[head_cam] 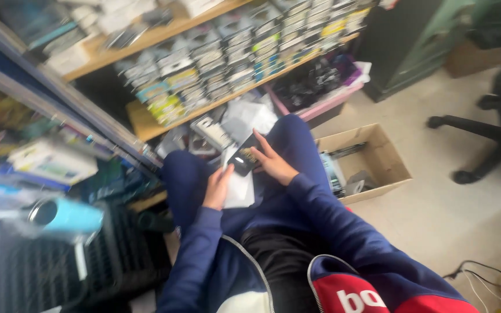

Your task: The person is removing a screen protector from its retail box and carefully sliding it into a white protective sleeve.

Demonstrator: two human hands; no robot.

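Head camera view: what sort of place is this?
Probably a small shop's stockroom or repair workspace: wooden shelves crammed with small packaged goods, and an open cardboard box of parts on the floor.

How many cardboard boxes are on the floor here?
1. The open cardboard box sits on the floor right of the person's knees, beyond the right hand. Others may be hidden outside the view.

Cardboard box [378, 152], packed wooden shelves [146, 119], blue tumbler [68, 215], office chair base [474, 148].
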